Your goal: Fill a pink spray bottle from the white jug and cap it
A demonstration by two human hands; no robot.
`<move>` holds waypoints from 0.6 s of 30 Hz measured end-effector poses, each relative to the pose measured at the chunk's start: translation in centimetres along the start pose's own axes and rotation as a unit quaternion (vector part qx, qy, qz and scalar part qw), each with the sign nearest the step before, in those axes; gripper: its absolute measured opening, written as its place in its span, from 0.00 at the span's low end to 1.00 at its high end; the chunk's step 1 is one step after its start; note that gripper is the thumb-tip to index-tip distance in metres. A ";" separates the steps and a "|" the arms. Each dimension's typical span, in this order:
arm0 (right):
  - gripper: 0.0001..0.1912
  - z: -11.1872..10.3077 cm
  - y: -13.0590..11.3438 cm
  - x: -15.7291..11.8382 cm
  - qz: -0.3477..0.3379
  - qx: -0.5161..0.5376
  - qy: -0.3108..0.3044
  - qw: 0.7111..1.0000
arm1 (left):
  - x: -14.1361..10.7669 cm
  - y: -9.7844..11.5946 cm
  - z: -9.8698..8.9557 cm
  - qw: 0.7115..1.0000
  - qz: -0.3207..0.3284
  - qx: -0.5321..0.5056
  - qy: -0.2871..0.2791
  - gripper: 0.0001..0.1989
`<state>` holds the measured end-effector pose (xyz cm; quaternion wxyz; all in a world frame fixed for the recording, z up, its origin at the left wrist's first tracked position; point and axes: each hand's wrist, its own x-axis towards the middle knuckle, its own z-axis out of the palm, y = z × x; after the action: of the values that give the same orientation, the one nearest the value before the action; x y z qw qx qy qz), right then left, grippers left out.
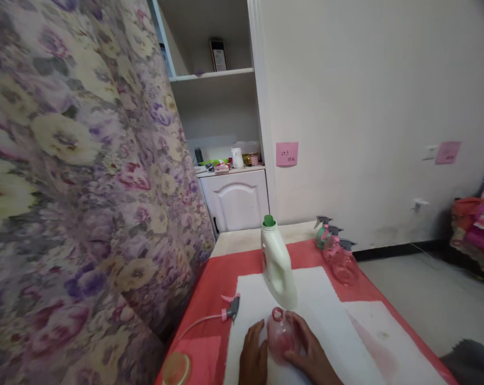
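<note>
A clear pink spray bottle body [280, 339], its neck uncapped, stands low on the white sheet in front of me. My right hand [309, 347] wraps its right side, thumb at the front and fingers behind. My left hand [253, 353] is beside the bottle's left side, fingers loosely curved and apart from it by a narrow gap. Just behind stands a large pale green jug [277, 264] with its mouth uncapped and something green in the opening. A grey and pink spray trigger head [231, 309] with a long tube lies to the left.
Several spray bottles, including a pink one [344, 267], line the table's right edge. A round yellowish lid or dish [176, 369] lies at the front left. White sheets [318, 289] cover part of the red tablecloth [208, 278]. A floral curtain [85, 214] hangs close on the left.
</note>
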<state>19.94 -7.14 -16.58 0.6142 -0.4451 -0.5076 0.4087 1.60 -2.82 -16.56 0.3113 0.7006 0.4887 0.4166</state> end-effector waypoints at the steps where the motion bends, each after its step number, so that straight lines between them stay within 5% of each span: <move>1: 0.41 0.3 0.1 0.3 -0.005 0.004 -0.006 1.000 | 0.1 0.1 -0.2 1.000 0.002 -0.010 -0.004 0.23; 10: 0.42 0.7 0.5 1.8 -0.016 0.004 -0.046 0.999 | -0.1 -0.2 -0.2 1.000 0.001 -0.018 -0.003 0.27; 18: 0.30 -1.2 1.0 0.9 -0.036 -0.050 0.026 0.998 | 0.5 -2.0 1.1 0.998 0.016 -0.030 0.046 0.26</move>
<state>21.23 -6.21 -17.42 0.6186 -0.4675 -0.5267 0.3484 1.82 -1.69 -18.55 0.3024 0.6788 0.4786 0.4676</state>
